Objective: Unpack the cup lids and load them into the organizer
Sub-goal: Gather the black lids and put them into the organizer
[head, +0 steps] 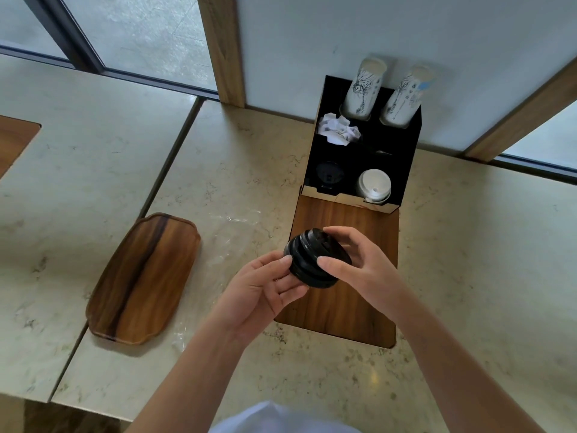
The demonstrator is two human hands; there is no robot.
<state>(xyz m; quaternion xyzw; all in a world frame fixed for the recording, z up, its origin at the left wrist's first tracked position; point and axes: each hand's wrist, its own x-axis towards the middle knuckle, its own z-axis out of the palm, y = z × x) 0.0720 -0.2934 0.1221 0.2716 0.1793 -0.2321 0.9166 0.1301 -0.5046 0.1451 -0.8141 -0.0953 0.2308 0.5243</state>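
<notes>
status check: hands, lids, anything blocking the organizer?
Left hand and right hand both gripping stack of black plastic cup lids. Black box organizer ahead, front-left slot holds black lids. Path clear.

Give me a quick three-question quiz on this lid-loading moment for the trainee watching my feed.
1. True or false: both hands hold the stack of black lids.
2. Which front compartment of the organizer holds the white lids? A) its left one B) its right one
3. Fill in: the wooden tray lies to the ___ of the hands.

Key
1. True: the left hand and right hand grip it from either side.
2. B; black lids sit in the left one.
3. Left.
</notes>
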